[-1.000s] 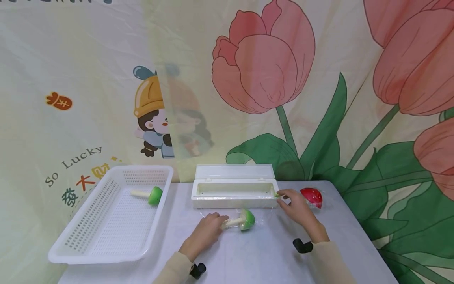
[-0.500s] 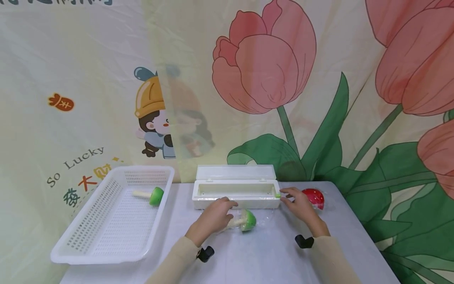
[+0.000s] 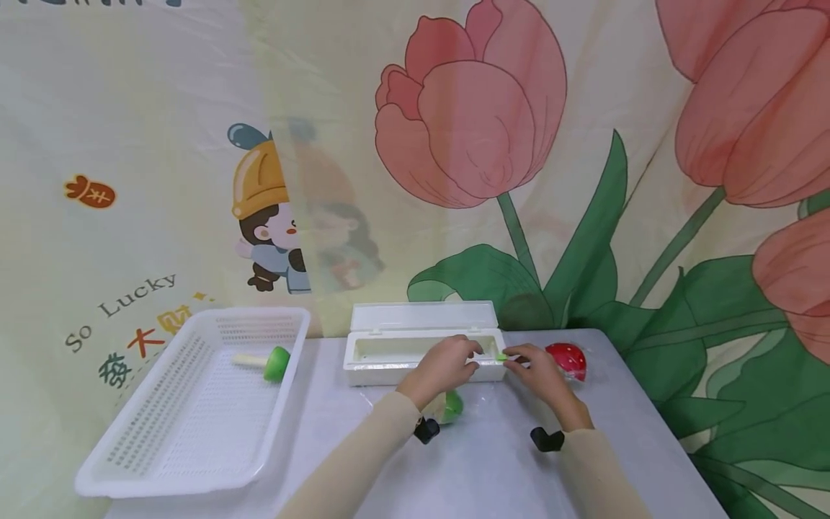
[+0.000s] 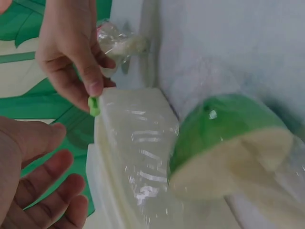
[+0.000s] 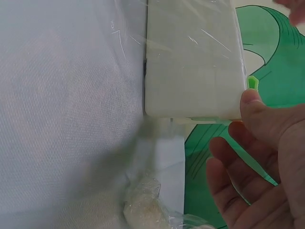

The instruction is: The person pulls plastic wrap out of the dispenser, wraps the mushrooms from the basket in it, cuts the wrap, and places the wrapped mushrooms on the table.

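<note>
A long white box with its lid raised, looking like a cling film dispenser, stands at the back of the table. Clear film drapes over its front. My right hand is at the box's right end, thumb and forefinger pinching the small green slider on the front edge. My left hand hovers by the front of the box, fingers loosely bent and holding nothing. Below it lies a green-capped toy mushroom in clear film, partly hidden by the left wrist in the head view.
At left, a white perforated basket holds another green-capped toy mushroom. A red-capped piece in clear wrap lies behind the right hand. A printed tulip cloth hangs right behind the table.
My left hand has let go of the film near the wrapped mushroom's stem and moved up and right to the box front. My right hand left the green slider briefly and is back at it.
</note>
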Demonstrator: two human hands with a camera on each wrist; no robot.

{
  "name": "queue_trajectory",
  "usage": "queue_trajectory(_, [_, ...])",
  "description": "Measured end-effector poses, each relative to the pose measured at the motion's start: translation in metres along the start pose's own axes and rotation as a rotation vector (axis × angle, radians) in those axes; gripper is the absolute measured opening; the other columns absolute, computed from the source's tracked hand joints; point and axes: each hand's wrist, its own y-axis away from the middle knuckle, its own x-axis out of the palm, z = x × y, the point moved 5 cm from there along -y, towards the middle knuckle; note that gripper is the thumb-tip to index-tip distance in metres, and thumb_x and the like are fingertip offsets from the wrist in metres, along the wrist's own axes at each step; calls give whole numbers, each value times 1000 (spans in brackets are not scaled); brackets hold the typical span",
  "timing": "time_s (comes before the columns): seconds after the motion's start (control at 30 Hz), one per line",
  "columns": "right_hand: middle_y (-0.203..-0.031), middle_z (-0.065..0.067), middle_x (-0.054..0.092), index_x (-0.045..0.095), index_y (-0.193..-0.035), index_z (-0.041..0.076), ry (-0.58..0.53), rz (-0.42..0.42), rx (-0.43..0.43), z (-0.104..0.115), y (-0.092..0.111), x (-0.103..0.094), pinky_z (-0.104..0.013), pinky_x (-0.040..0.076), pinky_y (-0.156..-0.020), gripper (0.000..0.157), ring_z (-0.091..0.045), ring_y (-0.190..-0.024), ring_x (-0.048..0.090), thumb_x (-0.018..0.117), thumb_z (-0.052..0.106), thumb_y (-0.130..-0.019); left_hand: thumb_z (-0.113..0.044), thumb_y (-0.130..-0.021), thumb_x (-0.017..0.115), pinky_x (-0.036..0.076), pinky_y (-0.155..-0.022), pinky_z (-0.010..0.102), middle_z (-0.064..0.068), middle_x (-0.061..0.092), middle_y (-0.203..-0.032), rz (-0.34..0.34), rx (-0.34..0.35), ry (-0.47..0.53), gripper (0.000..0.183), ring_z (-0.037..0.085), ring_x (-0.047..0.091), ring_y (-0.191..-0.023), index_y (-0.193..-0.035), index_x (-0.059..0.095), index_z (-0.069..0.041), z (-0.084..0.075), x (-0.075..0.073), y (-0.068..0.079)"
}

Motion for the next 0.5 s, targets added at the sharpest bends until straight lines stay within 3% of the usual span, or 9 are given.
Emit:
queue_trajectory(0.2, [-125, -17, 70, 73, -122, 8, -8, -15, -4, 1, -1, 1, -45, 61, -87, 31, -36, -110, 68, 78, 12, -92, -15, -95, 72, 55, -79, 21, 3, 76, -102, -18, -6, 3, 20, 13, 68, -93, -113, 77, -9, -9, 17, -27])
queue_trajectory(0.5, [-116, -19, 74, 75, -117, 2, -16, -63, -60, 4, 2, -1, -47, 61, -86, 28, -34, -102, 71, 79, 8, -90, -17, -93, 75, 55, -77, 23, 2, 76, -102, -53, -44, -56, 16, 14, 70, -93, -107, 79, -11, -13, 37, -44])
